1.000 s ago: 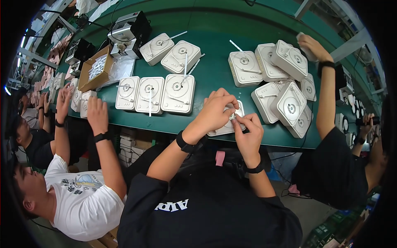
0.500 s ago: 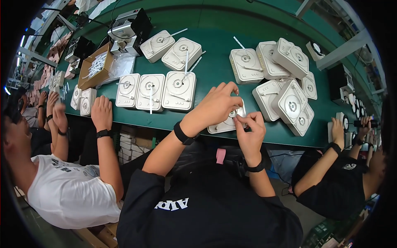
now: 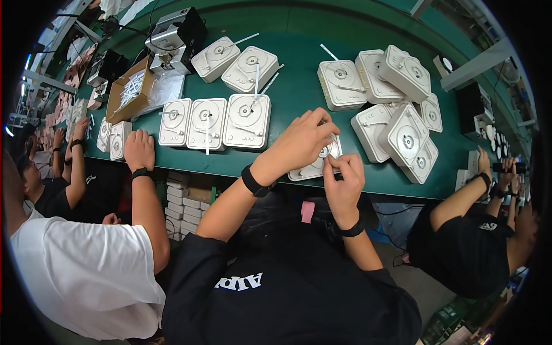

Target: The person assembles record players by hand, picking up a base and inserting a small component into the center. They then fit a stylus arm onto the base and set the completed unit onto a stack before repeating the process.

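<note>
A small cream record-player-shaped unit (image 3: 306, 172) lies on the green bench right in front of me, mostly covered by my hands. My left hand (image 3: 302, 141) arches over its round platter from the left, fingers curled down and closed at the platter. From the right, my right hand (image 3: 345, 181) pinches thumb and fingertips together at the platter's near side. Whatever lies between the fingertips of either hand is too small or hidden to make out.
Left of my hands stand similar units (image 3: 247, 122), several with white strips on top. Stacked units (image 3: 405, 135) lie at right. A cardboard box (image 3: 129, 92) of white strips and a metal-and-black machine (image 3: 175, 43) stand farther left. Co-workers sit on both sides; one's hand (image 3: 140, 150) rests near the bench edge.
Both my hands stay at the unit, with only slight finger shifts. The left co-worker in white has leaned, and the right co-worker's arm has moved. The whole view has shifted slightly.
</note>
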`<state>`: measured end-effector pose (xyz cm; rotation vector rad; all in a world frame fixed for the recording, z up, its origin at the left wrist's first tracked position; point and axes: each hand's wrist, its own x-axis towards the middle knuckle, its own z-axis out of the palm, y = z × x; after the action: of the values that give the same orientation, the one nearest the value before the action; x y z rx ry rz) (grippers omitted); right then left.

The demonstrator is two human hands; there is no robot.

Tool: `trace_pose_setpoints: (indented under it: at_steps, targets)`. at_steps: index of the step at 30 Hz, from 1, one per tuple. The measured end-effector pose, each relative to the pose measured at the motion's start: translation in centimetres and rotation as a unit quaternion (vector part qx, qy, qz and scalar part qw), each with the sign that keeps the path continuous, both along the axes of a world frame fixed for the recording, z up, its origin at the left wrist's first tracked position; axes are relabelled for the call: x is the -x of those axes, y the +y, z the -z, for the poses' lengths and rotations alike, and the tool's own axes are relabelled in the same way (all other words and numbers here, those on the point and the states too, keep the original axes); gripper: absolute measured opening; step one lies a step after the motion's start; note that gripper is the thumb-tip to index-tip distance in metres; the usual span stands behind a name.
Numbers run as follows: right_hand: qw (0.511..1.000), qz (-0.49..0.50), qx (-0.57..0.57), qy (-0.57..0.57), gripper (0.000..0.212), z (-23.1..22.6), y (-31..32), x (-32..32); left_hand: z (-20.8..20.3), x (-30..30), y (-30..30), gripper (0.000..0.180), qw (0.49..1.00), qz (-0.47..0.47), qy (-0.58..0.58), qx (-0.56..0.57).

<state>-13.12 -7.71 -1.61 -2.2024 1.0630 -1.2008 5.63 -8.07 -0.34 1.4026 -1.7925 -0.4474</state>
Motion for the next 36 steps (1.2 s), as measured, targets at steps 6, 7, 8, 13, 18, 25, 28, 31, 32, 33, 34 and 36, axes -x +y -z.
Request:
trace_pose_setpoints:
  at_steps: [6,7,8,13,18,25,28,31,32,33,34,36]
  targets:
    - [0.998,-0.022,-0.055,-0.036,0.013,0.1,-0.5,0.2,0.6,0.1,0.4,0.011,1.0,0.013,0.0,-0.006]
    - [0.998,-0.021,-0.056,-0.036,0.013,-0.1,-0.6,0.3,0.1,-0.2,0.4,0.012,1.0,0.015,-0.027,-0.001]
    - [0.996,-0.018,-0.083,-0.041,0.014,-0.4,-0.6,0.3,-0.2,-0.4,0.3,0.014,0.998,0.017,-0.055,0.005]
    - [0.985,-0.003,-0.159,-0.064,0.018,-0.9,-0.4,0.5,-1.8,-1.5,-0.1,0.021,0.983,0.04,-0.174,0.039]
    - [0.986,-0.016,-0.148,-0.073,0.023,-0.3,-0.8,0.6,-2.2,-1.5,-0.5,0.016,0.983,0.053,-0.166,0.066]
    - [0.99,-0.022,-0.125,-0.07,0.02,-0.2,-0.5,0.5,-1.5,-1.6,-1.1,0.019,0.973,0.094,-0.198,0.07]
    - [0.996,-0.015,-0.089,-0.021,0.017,-1.1,-0.6,0.6,-1.6,-1.7,-0.9,0.019,0.973,0.082,-0.206,0.06]
    - [0.998,-0.009,-0.02,0.058,0.014,-1.9,-1.1,0.6,-1.7,-2.2,-0.8,0.014,0.972,0.082,-0.216,0.039]
    - [0.998,-0.021,-0.014,0.064,0.014,-2.1,-1.4,0.7,-1.9,-2.3,-0.9,0.012,0.971,0.082,-0.221,0.029]
    - [0.997,-0.033,-0.008,0.069,0.014,-2.2,-1.8,0.7,-1.9,-2.3,-0.9,0.012,0.971,0.082,-0.222,0.029]
    - [0.996,-0.046,-0.002,0.075,0.014,-2.3,-2.1,0.8,-1.8,-2.3,-0.9,0.012,0.969,0.081,-0.233,0.026]
    - [0.995,-0.068,-0.048,0.054,0.014,-2.0,-2.9,0.9,-1.8,-2.4,-0.9,0.013,0.963,0.079,-0.256,0.02]
